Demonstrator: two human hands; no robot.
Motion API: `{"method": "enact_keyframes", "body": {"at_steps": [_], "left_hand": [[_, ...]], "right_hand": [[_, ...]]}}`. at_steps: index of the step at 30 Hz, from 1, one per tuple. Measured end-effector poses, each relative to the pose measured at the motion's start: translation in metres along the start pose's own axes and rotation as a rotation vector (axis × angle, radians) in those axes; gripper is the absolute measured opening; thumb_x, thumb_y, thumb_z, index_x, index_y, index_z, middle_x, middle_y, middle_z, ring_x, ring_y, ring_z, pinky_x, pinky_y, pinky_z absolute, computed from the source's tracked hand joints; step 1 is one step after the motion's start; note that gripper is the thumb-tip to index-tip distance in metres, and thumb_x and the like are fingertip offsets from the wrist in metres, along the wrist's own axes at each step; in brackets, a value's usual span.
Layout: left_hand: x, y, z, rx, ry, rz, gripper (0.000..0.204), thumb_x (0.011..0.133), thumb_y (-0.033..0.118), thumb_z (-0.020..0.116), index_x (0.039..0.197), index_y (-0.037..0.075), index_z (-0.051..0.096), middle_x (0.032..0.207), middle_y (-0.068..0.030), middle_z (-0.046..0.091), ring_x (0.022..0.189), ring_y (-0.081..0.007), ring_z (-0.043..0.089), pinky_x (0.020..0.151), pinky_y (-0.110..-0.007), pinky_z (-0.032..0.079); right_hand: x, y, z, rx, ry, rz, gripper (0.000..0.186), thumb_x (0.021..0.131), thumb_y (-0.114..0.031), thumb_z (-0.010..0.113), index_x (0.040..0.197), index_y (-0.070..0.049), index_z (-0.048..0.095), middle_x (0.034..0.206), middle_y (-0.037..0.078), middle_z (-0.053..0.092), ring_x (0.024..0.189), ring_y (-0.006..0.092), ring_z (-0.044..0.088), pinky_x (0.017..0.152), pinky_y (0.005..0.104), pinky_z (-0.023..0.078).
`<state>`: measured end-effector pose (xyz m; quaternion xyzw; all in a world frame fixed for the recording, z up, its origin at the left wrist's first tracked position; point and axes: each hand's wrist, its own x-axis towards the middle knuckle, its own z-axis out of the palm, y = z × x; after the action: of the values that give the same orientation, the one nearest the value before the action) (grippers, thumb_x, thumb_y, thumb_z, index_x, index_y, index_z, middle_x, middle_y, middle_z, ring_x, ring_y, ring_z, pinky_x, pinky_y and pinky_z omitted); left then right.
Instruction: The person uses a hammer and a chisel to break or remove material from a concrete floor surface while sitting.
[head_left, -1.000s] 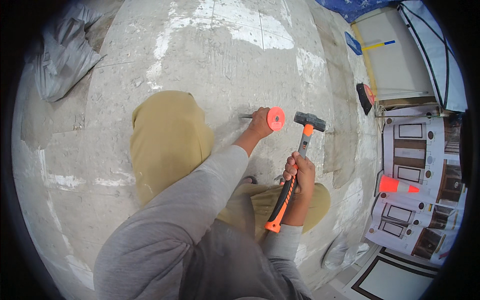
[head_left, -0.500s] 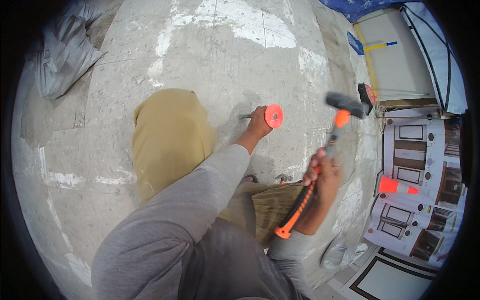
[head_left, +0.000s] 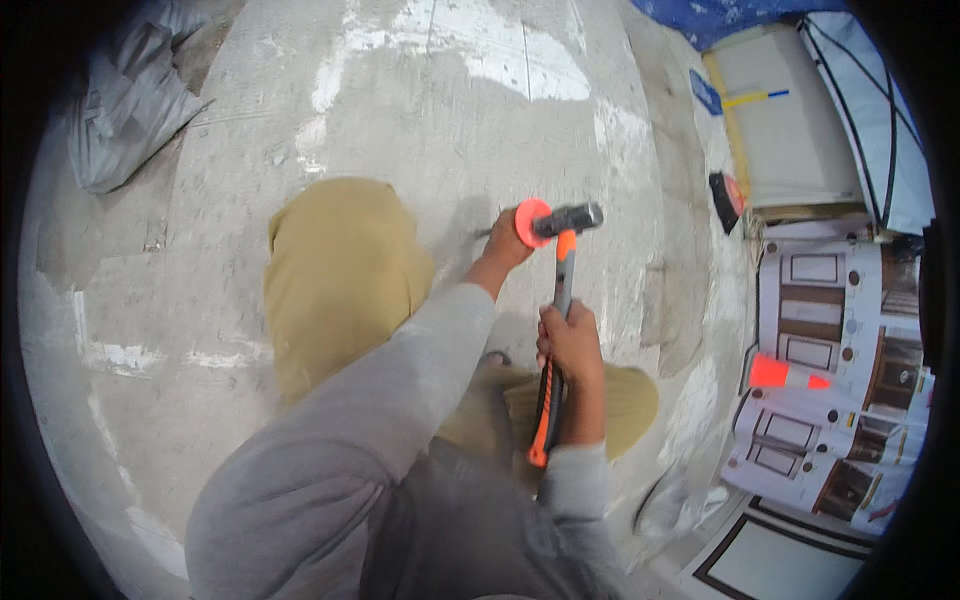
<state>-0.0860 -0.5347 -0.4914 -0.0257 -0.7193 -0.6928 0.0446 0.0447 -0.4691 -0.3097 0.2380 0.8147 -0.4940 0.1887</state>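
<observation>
My left hand [head_left: 500,248] is closed round a chisel with a round orange hand guard [head_left: 527,222]. Its dark shaft pokes out to the left of the fist, low over the grey, rough floor [head_left: 440,140]. In my right hand [head_left: 574,342] is a hammer [head_left: 563,270] with a grey and orange handle. The dark hammer head lies right at the guard end of the chisel and seems to meet it; the chisel's struck end is hidden behind the head. My knees in tan trousers [head_left: 345,270] are bent on either side.
Crumpled grey sheeting [head_left: 135,115] lies at the far left. Along the right are an orange and white cone [head_left: 785,373], printed sheets with door pictures [head_left: 800,440], a black and red object [head_left: 728,200] and a blue-headed tool with a yellow handle [head_left: 750,98]. A plastic bag [head_left: 672,503] sits lower right.
The hammer has swung left and inward from apart to the chisel's end. My left hand has shifted slightly left, with the guard now tilted.
</observation>
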Motion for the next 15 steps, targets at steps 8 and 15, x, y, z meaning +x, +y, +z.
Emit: {"method": "enact_keyframes", "body": {"at_steps": [8,15], "left_hand": [[-0.002,-0.011,0.004,0.205,0.105,0.016,0.028,0.074,0.017,0.070,0.100,0.010,0.062,0.101,-0.0105,0.065,0.094,-0.0339,0.058,0.081,-0.043,0.050],[-0.003,-0.006,0.005,0.279,0.037,0.012,0.031,0.076,0.022,0.070,0.103,0.009,0.061,0.102,-0.0153,0.063,0.097,-0.0343,0.058,0.082,-0.042,0.049]], "right_hand": [[-0.044,-0.064,-0.039,0.124,0.162,-0.196,0.018,0.090,-0.016,0.056,0.085,0.000,0.050,0.062,0.005,0.051,0.041,0.0109,0.047,0.036,0.0272,0.041],[-0.022,-0.048,-0.031,0.024,0.382,-0.312,0.015,0.092,-0.017,0.054,0.087,-0.005,0.047,0.059,0.003,0.050,0.042,0.0124,0.050,0.037,0.0283,0.042]]}}
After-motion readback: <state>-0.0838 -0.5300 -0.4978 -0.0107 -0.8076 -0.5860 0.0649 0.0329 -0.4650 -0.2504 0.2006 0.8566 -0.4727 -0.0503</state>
